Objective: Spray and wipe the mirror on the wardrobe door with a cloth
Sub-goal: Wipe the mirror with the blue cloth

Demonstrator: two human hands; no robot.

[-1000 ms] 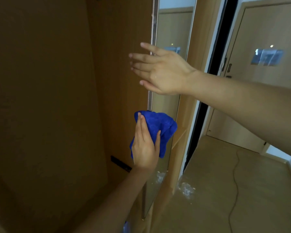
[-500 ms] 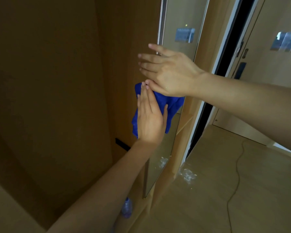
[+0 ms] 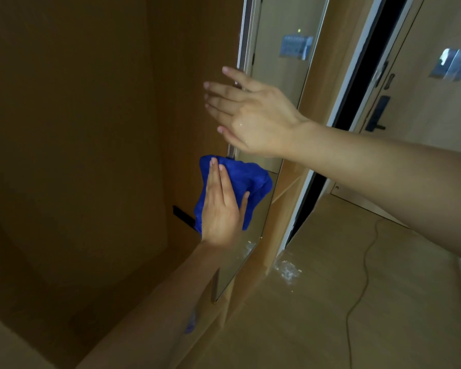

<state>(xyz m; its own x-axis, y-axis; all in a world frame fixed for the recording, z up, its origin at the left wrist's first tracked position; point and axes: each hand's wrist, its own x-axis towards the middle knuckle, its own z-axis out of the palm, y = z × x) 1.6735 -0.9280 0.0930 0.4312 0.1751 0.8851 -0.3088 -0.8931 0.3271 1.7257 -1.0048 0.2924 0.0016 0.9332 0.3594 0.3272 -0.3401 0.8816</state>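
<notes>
The tall narrow mirror (image 3: 280, 65) is fixed on the open wardrobe door and seen at a steep angle. My left hand (image 3: 222, 206) presses a bunched blue cloth (image 3: 246, 179) flat against the lower half of the glass, fingers straight and pointing up. Above it, my right hand (image 3: 250, 115) lies with straight spread fingers across the mirror's left edge, a few water drops on its back. Part of the cloth is hidden under my left hand. A blurred blue bottle (image 3: 190, 322) shows low down beside my left forearm.
The dark wardrobe interior (image 3: 77, 155) fills the left. A wooden room door with a lock (image 3: 378, 113) stands at the right. White specks (image 3: 288, 270) lie on the wood floor by the door's foot, and a thin cable (image 3: 362, 262) runs across the floor.
My left hand with the cloth went up the mirror until it met my right hand, then slid back down. My right hand stayed on the mirror's edge.
</notes>
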